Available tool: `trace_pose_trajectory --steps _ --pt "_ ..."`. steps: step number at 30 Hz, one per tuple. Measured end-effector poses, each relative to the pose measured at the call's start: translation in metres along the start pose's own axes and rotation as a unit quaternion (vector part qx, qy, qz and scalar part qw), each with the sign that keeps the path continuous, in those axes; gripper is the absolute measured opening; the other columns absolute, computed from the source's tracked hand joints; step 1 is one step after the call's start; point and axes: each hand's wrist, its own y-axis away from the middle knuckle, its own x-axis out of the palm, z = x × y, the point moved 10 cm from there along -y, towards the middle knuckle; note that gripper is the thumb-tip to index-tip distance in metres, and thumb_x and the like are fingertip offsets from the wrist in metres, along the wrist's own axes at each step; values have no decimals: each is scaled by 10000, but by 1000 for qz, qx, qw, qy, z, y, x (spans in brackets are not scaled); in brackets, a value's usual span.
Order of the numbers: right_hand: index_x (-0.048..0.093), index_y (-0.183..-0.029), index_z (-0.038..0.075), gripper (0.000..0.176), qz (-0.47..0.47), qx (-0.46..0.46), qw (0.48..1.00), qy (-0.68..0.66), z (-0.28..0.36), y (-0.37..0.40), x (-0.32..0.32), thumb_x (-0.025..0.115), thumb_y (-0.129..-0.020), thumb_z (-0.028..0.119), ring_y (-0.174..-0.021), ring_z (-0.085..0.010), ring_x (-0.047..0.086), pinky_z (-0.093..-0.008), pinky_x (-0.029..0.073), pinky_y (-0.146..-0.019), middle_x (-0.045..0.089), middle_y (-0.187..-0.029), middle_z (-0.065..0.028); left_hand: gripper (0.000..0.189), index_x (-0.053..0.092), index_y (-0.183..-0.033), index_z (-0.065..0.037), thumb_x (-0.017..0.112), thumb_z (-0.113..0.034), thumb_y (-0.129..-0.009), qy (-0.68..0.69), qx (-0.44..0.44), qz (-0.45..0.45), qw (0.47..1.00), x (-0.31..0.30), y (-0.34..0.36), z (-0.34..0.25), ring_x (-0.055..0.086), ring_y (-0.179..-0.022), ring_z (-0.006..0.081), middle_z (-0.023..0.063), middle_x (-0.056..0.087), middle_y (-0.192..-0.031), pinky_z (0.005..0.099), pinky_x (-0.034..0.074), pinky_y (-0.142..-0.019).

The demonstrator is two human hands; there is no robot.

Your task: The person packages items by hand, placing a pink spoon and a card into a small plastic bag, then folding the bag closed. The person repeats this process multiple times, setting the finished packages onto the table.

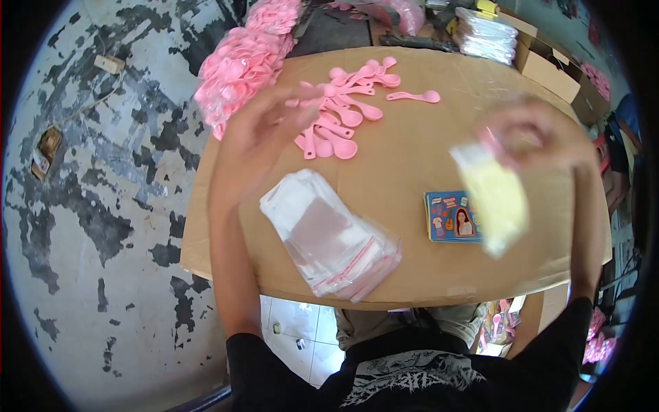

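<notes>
My left hand (271,117), smeared by motion, hovers at the left side of a loose heap of pink plastic spoons (350,118). Its fingertips overlap the nearest spoons in this view, and I cannot tell if they grip one. On the right, my right hand (539,134) is closed on the top of a small clear plastic bag (498,199) with something pale yellow in it. The bag is blurred and hangs over the edge of a stack of blue printed cards (451,218). Between my forearms lies a pile of clear plastic bags (329,237) with reddish strips.
Cardboard (412,275) covers the table. A large bag of pink spoons (244,69) stands at the back left. One spoon (415,97) lies apart from the heap. At the back right are a stack of wrapped white packs (486,38) and an open carton (556,69).
</notes>
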Motion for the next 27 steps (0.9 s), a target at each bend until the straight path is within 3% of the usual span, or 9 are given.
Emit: trace_pose_trajectory --steps 2,3,4,8,10,14,17,23,27 --pt "632 -1163 43 376 246 46 968 24 0 39 29 729 -808 118 -880 -176 668 -304 517 -833 697 -997 -76 278 626 -1105 20 636 12 -827 -96 -11 -13 995 -15 52 -11 628 -1027 182 115 663 -1113 307 482 -907" --pt "666 -1110 53 317 258 105 956 96 -5 52 32 729 -815 152 -925 -181 669 -313 507 -866 700 -1030 -82 295 643 -1098 8 654 14 -804 -140 1 -1 990 -15 76 -16 632 -1032 201 130 670 -1109 313 476 -921" --pt "687 -1047 57 260 198 166 958 124 -4 51 30 710 -834 204 -936 -199 661 -329 500 -856 705 -996 -78 310 655 -1098 -8 674 6 -789 -152 -17 28 988 -8 97 -7 621 -1070 233 132 662 -1132 325 468 -942" --pt "684 -994 50 270 -28 37 972 232 22 -4 59 660 -865 287 -893 -277 640 -400 489 -816 696 -936 -99 343 676 -1095 -45 721 -33 -755 -208 -53 25 976 31 154 23 552 -1199 314 125 634 -1201 395 422 -1023" --pt "683 -1002 46 316 -77 -53 971 221 30 -44 92 647 -873 333 -867 -290 645 -414 488 -808 694 -871 -96 338 678 -1091 -49 730 -61 -757 -236 0 26 971 46 160 18 521 -1232 322 117 622 -1227 427 396 -1047" --pt "682 -924 51 332 25 32 976 213 4 -115 146 650 -867 376 -753 -279 656 -397 504 -734 684 -794 -91 313 686 -1071 -53 735 -97 -765 -237 33 8 971 50 167 17 500 -1254 330 119 612 -1247 464 360 -1073" --pt "682 -861 53 329 46 44 990 128 -2 -130 143 626 -884 376 -724 -249 656 -365 506 -704 685 -798 -89 294 699 -1034 -61 754 -97 -748 -258 79 -31 962 47 171 12 545 -1208 324 105 644 -1188 452 414 -1032" --pt "675 -917 9 265 68 -37 993 86 0 -129 142 596 -915 261 -706 -227 650 -336 492 -686 679 -780 -136 203 726 -939 -70 761 -78 -739 -255 105 -35 960 50 173 10 605 -1132 279 72 692 -1070 440 463 -994" --pt "660 -928 -3 213 -60 -84 985 139 2 -120 107 542 -922 174 -710 -209 626 -338 484 -691 655 -778 -129 209 727 -948 -72 755 -64 -741 -239 89 -29 966 50 173 13 612 -1120 270 69 694 -1065 436 463 -997"
